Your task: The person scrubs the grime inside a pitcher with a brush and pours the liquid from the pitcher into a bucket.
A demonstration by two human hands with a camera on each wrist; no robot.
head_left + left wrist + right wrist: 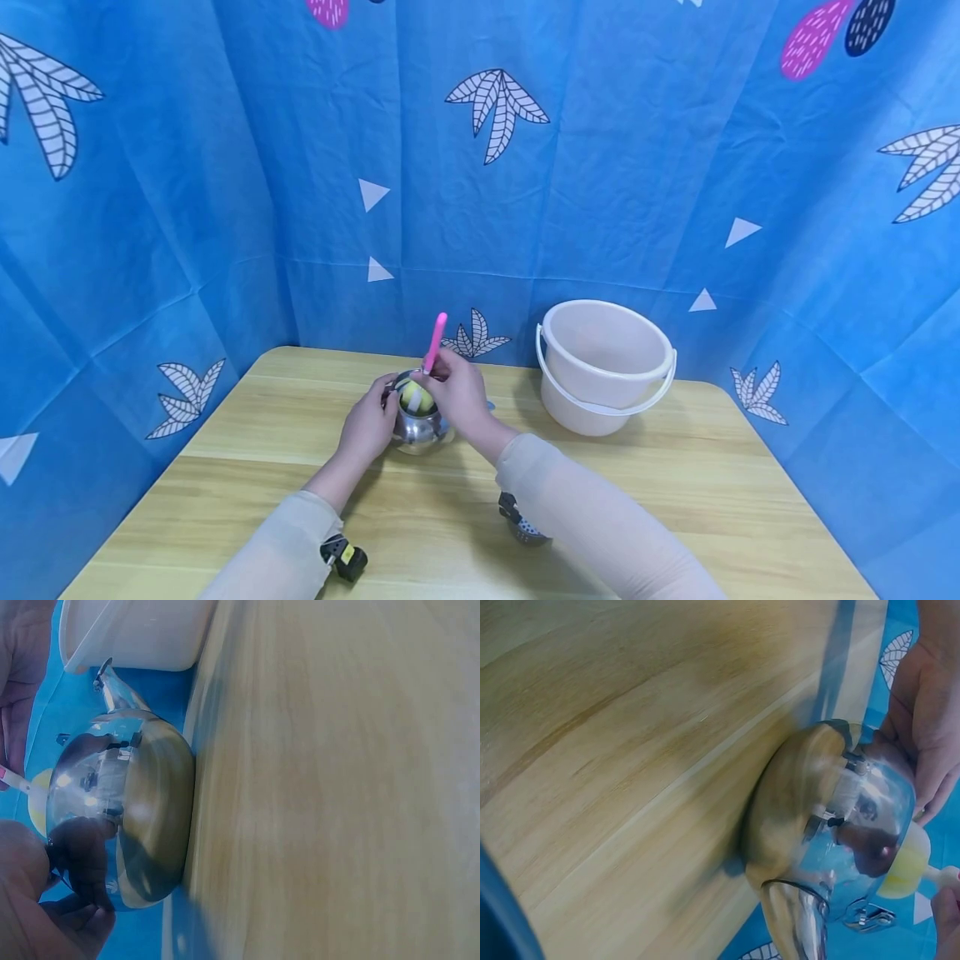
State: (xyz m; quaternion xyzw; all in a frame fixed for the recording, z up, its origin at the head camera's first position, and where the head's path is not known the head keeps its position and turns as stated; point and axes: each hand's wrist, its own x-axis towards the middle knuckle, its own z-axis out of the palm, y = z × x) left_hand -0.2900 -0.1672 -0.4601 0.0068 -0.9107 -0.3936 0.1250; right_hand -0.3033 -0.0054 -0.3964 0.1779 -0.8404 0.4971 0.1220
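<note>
A shiny steel teapot (pixel 417 435) with a short spout (pixel 124 691) stands on the wooden table. My left hand (pixel 369 421) grips it at the left side near the rim, thumb and fingers around the edge. With my right hand (pixel 463 393) I pinch a sponge brush by the lower part of its pink handle (pixel 435 342), which points up. Its yellow and white sponge head (pixel 415 398) sits in the teapot's mouth, partly above the rim in the right wrist view. The lower part of the sponge is hidden inside the teapot (pixel 825 810).
A white bucket (pixel 592 392) with its handle hanging down stands at the back right. By the right sleeve lies a dark rounded item (pixel 531 535) with blue dotted patterning, partly hidden. Blue patterned cloth (pixel 465 208) hangs behind and beside the table (pixel 420 533).
</note>
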